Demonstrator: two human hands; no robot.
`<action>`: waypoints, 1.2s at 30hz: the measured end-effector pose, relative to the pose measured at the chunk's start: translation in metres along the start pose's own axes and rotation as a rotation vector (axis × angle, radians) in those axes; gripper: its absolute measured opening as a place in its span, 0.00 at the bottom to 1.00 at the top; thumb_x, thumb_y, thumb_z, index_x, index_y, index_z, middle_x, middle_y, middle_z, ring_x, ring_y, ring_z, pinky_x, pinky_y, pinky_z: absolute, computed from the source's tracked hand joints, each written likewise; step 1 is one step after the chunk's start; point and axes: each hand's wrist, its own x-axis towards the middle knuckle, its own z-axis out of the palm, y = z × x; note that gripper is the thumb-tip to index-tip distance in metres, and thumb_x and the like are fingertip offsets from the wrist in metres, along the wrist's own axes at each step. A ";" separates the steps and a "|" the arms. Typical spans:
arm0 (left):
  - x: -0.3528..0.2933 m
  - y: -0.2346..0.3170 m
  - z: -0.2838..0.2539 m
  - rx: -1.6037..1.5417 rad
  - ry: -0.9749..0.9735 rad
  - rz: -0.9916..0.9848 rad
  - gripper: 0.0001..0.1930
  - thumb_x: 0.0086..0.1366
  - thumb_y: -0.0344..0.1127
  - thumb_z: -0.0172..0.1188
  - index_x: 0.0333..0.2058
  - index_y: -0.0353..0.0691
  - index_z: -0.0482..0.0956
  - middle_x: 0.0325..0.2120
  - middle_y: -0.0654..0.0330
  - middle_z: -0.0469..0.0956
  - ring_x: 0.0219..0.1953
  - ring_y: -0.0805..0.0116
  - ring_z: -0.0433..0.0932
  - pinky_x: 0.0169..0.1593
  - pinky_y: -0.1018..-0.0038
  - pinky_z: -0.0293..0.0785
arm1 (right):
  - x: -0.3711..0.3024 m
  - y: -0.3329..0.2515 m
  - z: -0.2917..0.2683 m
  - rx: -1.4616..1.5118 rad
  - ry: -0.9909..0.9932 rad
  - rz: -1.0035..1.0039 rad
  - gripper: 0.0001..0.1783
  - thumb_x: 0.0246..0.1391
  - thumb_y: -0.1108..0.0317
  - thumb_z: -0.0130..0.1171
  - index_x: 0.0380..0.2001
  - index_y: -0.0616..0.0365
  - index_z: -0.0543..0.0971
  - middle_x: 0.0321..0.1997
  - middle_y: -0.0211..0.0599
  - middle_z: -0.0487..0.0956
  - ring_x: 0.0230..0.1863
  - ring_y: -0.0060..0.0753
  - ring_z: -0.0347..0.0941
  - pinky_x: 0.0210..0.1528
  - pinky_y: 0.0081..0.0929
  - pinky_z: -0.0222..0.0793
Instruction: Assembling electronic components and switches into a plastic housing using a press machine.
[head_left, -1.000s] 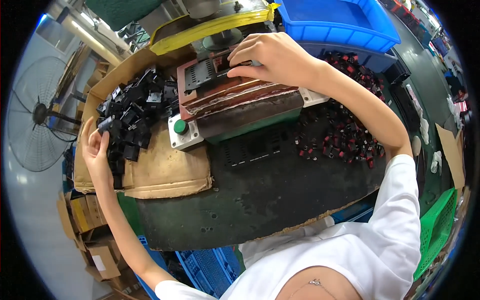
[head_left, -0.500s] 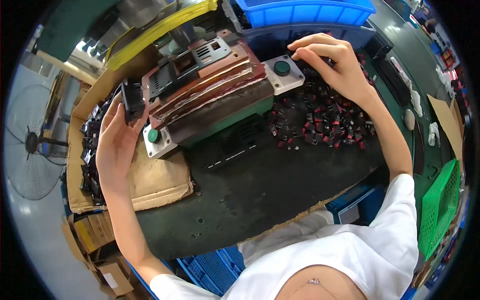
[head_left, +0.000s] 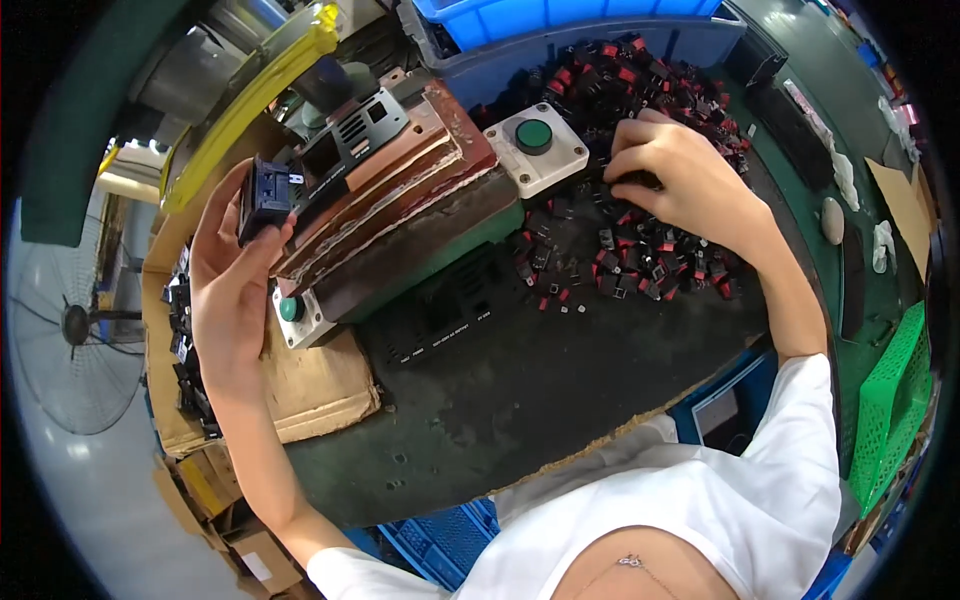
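Socket: one black socket [head_left: 267, 195], raised beside the left end of the fixture [head_left: 420, 205]; long axis near upright in the view, metal terminals pointing right, toward the fixture.
Left hand [head_left: 232, 290]: fingers clamped on the socket, thumb on the near side.
Right hand [head_left: 690, 180]: fingers bent, tips close together at the pile of black-and-red switches [head_left: 640, 265]; cannot tell whether one is gripped.
Panels: two; one black panel [head_left: 345, 158] on top of the fixture, another, the loose panel [head_left: 412, 325], on the bench [head_left: 480, 400] between fixture and front edge. Both long axes slant from near left to far right.
Change from half a second earlier: right hand lowered from above the pile to the switches; socket remains in the left hand, its terminals now turned into view.
Push buttons: two, green; right button [head_left: 533, 137], left button [head_left: 291, 308], one at each end of the fixture.
Switches: heaped toward the bench's right edge; too crowded to count.
Cardboard box [head_left: 315, 385]: one, at the bench's left edge.
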 end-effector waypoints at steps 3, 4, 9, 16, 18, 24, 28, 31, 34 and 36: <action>0.004 0.001 0.007 0.177 0.066 -0.033 0.28 0.52 0.17 0.59 0.53 0.28 0.66 0.46 0.53 0.71 0.46 0.71 0.72 0.50 0.76 0.70 | -0.003 -0.002 0.005 0.016 -0.049 -0.044 0.10 0.36 0.78 0.62 0.28 0.63 0.79 0.35 0.36 0.74 0.40 0.41 0.69 0.44 0.34 0.67; 0.007 -0.001 0.013 0.306 0.072 0.114 0.28 0.52 0.18 0.60 0.53 0.28 0.66 0.45 0.54 0.72 0.44 0.72 0.72 0.49 0.77 0.70 | -0.004 -0.002 0.007 0.006 -0.072 -0.063 0.10 0.37 0.79 0.61 0.29 0.63 0.78 0.36 0.36 0.74 0.40 0.41 0.69 0.45 0.34 0.67; 0.023 -0.013 0.011 0.532 0.035 0.260 0.26 0.53 0.21 0.61 0.52 0.32 0.68 0.43 0.59 0.72 0.44 0.76 0.71 0.51 0.82 0.64 | -0.007 -0.008 0.010 -0.040 -0.092 -0.056 0.11 0.39 0.81 0.58 0.31 0.62 0.78 0.35 0.37 0.74 0.40 0.41 0.69 0.45 0.34 0.67; 0.032 -0.021 0.012 0.734 0.079 0.343 0.21 0.54 0.22 0.62 0.49 0.37 0.74 0.38 0.63 0.75 0.41 0.78 0.71 0.49 0.81 0.66 | -0.005 -0.006 0.015 -0.049 -0.030 -0.052 0.09 0.41 0.78 0.59 0.31 0.62 0.78 0.32 0.38 0.72 0.38 0.42 0.69 0.42 0.35 0.67; 0.032 -0.020 0.015 0.866 0.092 0.343 0.20 0.54 0.23 0.62 0.47 0.38 0.74 0.39 0.61 0.76 0.42 0.76 0.72 0.48 0.79 0.67 | -0.005 -0.006 0.015 -0.034 -0.025 -0.060 0.09 0.41 0.77 0.59 0.30 0.62 0.78 0.31 0.38 0.71 0.37 0.41 0.69 0.41 0.35 0.67; 0.035 -0.019 0.022 1.098 0.073 0.481 0.16 0.54 0.25 0.62 0.43 0.40 0.77 0.44 0.59 0.78 0.42 0.68 0.74 0.48 0.76 0.67 | -0.002 -0.006 0.015 0.018 -0.010 -0.101 0.09 0.40 0.78 0.59 0.29 0.61 0.78 0.32 0.38 0.73 0.37 0.41 0.69 0.41 0.36 0.68; 0.032 -0.022 0.017 1.154 0.037 0.578 0.14 0.52 0.26 0.63 0.40 0.39 0.78 0.44 0.60 0.77 0.44 0.65 0.73 0.50 0.72 0.65 | -0.002 -0.007 0.016 0.021 -0.028 -0.087 0.08 0.39 0.78 0.60 0.28 0.61 0.78 0.31 0.38 0.74 0.36 0.42 0.70 0.40 0.35 0.68; 0.031 -0.020 0.018 1.180 0.010 0.554 0.14 0.52 0.27 0.63 0.40 0.41 0.78 0.44 0.60 0.77 0.46 0.64 0.71 0.52 0.71 0.63 | -0.003 -0.006 0.017 0.031 -0.041 -0.021 0.07 0.40 0.78 0.60 0.28 0.61 0.78 0.30 0.38 0.75 0.35 0.44 0.71 0.39 0.36 0.69; 0.035 -0.020 0.011 1.164 -0.029 0.571 0.14 0.53 0.28 0.63 0.40 0.42 0.78 0.44 0.60 0.77 0.46 0.63 0.71 0.53 0.70 0.61 | -0.002 -0.006 0.017 0.032 -0.033 -0.009 0.07 0.40 0.77 0.60 0.28 0.61 0.78 0.30 0.39 0.75 0.35 0.44 0.72 0.37 0.36 0.69; 0.035 -0.018 0.011 1.261 -0.029 0.569 0.14 0.54 0.30 0.62 0.41 0.42 0.78 0.44 0.60 0.77 0.47 0.63 0.71 0.53 0.70 0.60 | -0.001 -0.006 0.017 0.041 -0.030 -0.017 0.07 0.40 0.76 0.60 0.28 0.61 0.78 0.30 0.39 0.75 0.34 0.44 0.73 0.37 0.36 0.70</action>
